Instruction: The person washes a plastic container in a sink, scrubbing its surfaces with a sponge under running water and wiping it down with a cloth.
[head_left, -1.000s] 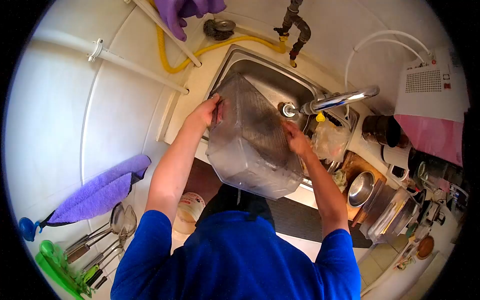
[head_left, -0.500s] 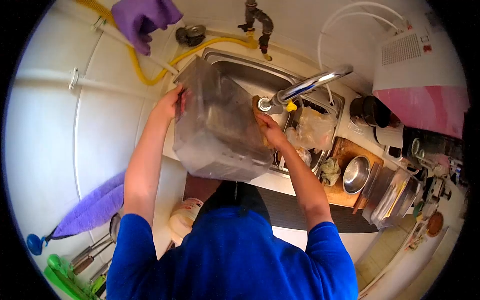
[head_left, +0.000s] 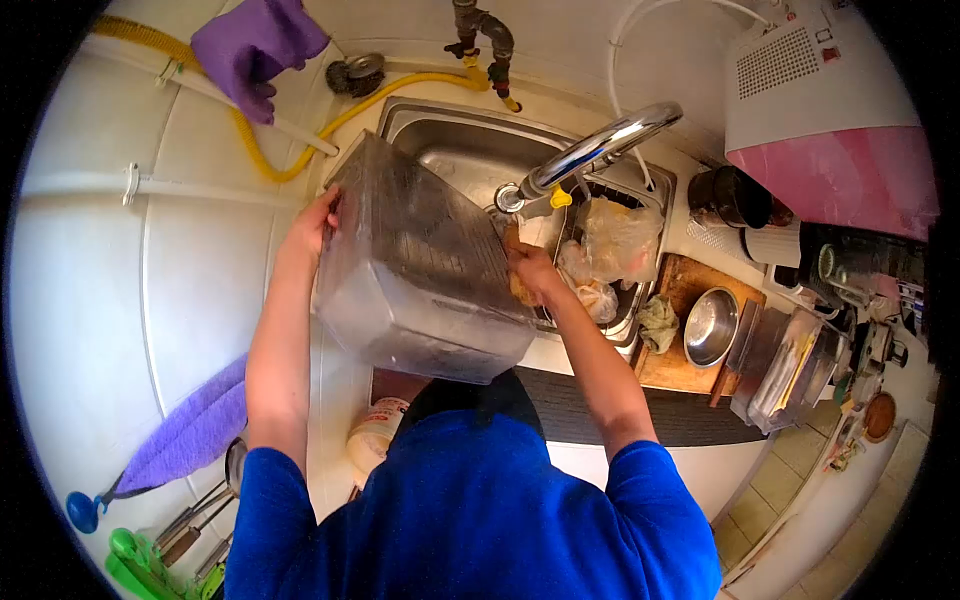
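A large clear plastic bin (head_left: pixel 430 325) is held tilted in front of me, over the near left part of the steel sink (head_left: pixel 440 150). My left hand (head_left: pixel 314 228) grips the bin's left edge, fingers wrapped around it. On the opposite side, my right hand (head_left: pixel 535 272) is closed on a brown cloth or sponge (head_left: pixel 522 292), which lies against the bin's right wall. The curved chrome faucet (head_left: pixel 600 150) rises just beyond my right hand.
Plastic bags (head_left: pixel 620 240) lie in a rack at the sink's right. Further right, a metal bowl (head_left: pixel 711 327) and a crumpled green cloth (head_left: pixel 657 323) rest on a wooden board (head_left: pixel 665 375). A purple glove (head_left: pixel 255 50) hangs at upper left, near a yellow hose (head_left: pixel 400 90).
The bin has tilted a little, so more of its ridged surface shows, and both hands have moved with it. The whole view has shifted slightly.
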